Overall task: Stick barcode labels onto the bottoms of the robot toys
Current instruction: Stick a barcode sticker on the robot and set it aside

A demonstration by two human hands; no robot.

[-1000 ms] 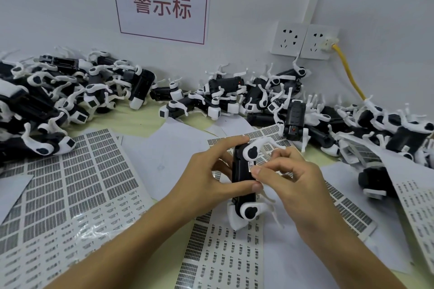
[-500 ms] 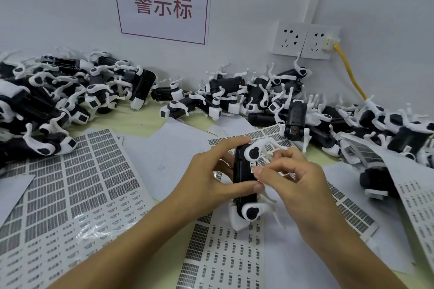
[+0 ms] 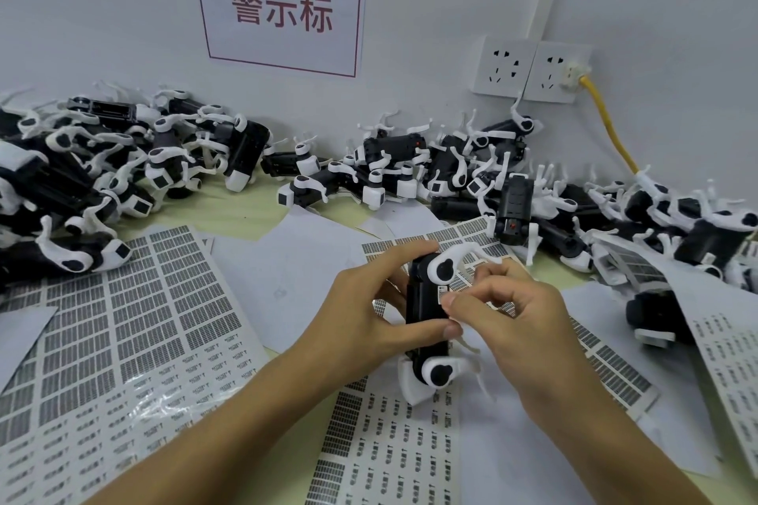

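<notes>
Toy in hand: a black and white robot toy is held above the middle label sheet, its dark underside turned up and its white nose end low, near the sheet.
Left hand: the left hand grips the toy from the left, with the index finger across the top end and the thumb across the lower body.
Right hand: the right hand has its fingers curled, with thumb and forefinger pinched at a small white barcode label lying against the toy's underside.
Back edge: heaps of robot toys line the wall from the left corner to the right, so that side is closed in.
Left side: a large label sheet lies flat, touching the toy heap above it.
Right side: another printed sheet slopes over toys at the frame's edge.
Open room: bare paper between the sheets, ahead of the left hand.
Wall: a sign, two sockets and a yellow cable.
</notes>
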